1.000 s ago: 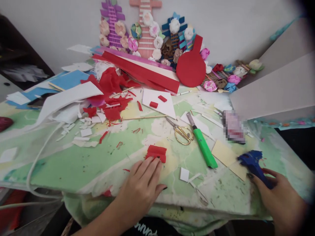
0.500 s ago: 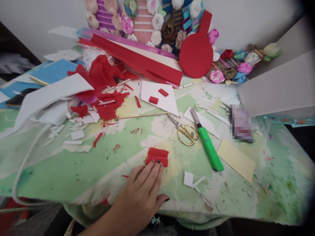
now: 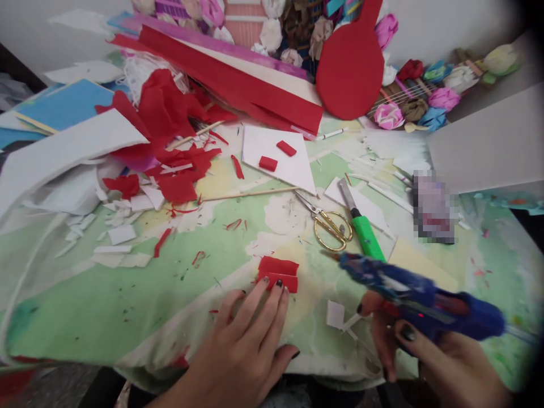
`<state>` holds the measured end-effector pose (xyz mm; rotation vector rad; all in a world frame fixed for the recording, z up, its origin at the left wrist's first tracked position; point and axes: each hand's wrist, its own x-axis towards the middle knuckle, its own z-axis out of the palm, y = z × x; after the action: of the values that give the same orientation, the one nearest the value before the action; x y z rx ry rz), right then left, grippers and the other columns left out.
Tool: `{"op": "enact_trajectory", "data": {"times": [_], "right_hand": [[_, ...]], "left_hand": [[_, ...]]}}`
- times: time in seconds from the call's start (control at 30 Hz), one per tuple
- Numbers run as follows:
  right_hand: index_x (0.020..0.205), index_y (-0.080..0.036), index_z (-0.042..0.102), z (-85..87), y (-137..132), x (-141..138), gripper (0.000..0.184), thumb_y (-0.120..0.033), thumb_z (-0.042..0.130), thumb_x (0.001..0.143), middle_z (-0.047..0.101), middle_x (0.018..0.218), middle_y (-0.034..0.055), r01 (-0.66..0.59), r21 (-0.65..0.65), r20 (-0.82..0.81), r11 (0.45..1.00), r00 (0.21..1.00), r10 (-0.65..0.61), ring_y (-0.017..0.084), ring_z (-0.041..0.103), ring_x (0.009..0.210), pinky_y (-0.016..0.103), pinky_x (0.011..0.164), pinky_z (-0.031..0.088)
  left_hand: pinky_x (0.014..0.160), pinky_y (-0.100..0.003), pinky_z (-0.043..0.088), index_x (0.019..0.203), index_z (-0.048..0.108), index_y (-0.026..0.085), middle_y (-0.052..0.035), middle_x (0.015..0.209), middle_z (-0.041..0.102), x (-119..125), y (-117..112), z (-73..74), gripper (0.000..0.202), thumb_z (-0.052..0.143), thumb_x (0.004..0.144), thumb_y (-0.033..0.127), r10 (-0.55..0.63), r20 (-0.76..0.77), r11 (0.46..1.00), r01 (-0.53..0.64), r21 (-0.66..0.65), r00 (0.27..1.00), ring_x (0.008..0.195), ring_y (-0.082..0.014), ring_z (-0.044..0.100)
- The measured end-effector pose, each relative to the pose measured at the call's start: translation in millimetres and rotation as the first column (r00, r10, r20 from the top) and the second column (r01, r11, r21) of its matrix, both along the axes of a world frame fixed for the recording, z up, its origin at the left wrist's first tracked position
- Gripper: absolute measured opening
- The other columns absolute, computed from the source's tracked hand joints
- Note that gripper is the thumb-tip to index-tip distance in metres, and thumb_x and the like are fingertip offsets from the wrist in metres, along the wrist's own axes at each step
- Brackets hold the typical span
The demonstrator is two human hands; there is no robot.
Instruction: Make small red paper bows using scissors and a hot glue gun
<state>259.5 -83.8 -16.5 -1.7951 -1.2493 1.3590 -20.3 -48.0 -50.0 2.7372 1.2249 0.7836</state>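
My left hand lies with fingers stretched out, their tips pressing the lower edge of a small folded piece of red paper on the table. At the right, my right hand is wrapped around a blue glue gun; a small red light shows on its body. The gun's nozzle points left, above the table, apart from the red piece. Beyond it lie gold-handled scissors and a cutter with a green handle, partly hidden by the gun. A small white square sits between my hands.
A white board bears two small red pieces. Red paper scraps and white offcuts litter the left side. A red paddle shape leans at the back. A grey panel stands at the right.
My right hand has come into view from the right, holding the glue gun. My left hand stays on the red piece. The view has shifted slightly.
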Motion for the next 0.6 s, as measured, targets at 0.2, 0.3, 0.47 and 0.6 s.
{"op": "enact_trajectory", "data": {"times": [0.2, 0.3, 0.47, 0.6], "right_hand": [[0.100, -0.018, 0.072, 17.8, 31, -47, 0.048, -0.059, 0.059, 0.079, 0.064, 0.057, 0.0037, -0.067, -0.269, -0.038, 0.961, 0.998, 0.059, 0.016, 0.056, 0.047, 0.025, 0.043, 0.049], [0.108, -0.019, 0.070, 15.6, 38, -50, 0.047, -0.056, 0.059, 0.080, 0.071, 0.076, 0.0058, -0.119, -0.255, -0.029, 0.960, 0.993, 0.116, 0.019, 0.065, 0.065, 0.026, 0.057, 0.055], [0.106, -0.021, 0.072, 11.4, 45, -50, 0.042, -0.053, 0.060, 0.081, 0.073, 0.097, 0.0067, -0.160, -0.224, -0.032, 0.961, 0.987, 0.157, 0.025, 0.067, 0.092, 0.032, 0.082, 0.056], [0.107, -0.020, 0.072, 9.4, 44, -47, 0.042, -0.051, 0.059, 0.082, 0.073, 0.094, 0.0079, -0.184, -0.222, 0.007, 0.958, 0.982, 0.190, 0.026, 0.068, 0.090, 0.032, 0.078, 0.057]], "left_hand": [[0.102, -0.043, 0.031, 0.118, 0.062, 0.004, -0.0143, 0.119, 0.067, 0, 2, -3.3, 0.041, 0.052, 0.090, 0.033, -0.051, -0.028, 0.998, 0.052, 0.038, 0.998, 0.116, -0.0271, 0.055], [0.103, -0.046, 0.029, 0.116, 0.063, 0.005, -0.0137, 0.118, 0.068, -1, 2, -2.4, 0.039, 0.052, 0.090, 0.032, -0.052, -0.047, 0.997, 0.054, 0.046, 0.998, 0.115, -0.0273, 0.055], [0.099, -0.046, 0.033, 0.115, 0.064, 0.007, -0.0115, 0.115, 0.069, -1, 3, 0.6, 0.038, 0.053, 0.089, 0.032, -0.037, -0.058, 0.999, 0.038, 0.013, 0.998, 0.113, -0.0276, 0.056], [0.093, -0.045, 0.037, 0.113, 0.065, 0.008, -0.0098, 0.113, 0.070, -1, 3, 0.8, 0.038, 0.054, 0.088, 0.034, -0.019, -0.052, 1.000, 0.020, 0.018, 0.998, 0.108, -0.0286, 0.058]]}}
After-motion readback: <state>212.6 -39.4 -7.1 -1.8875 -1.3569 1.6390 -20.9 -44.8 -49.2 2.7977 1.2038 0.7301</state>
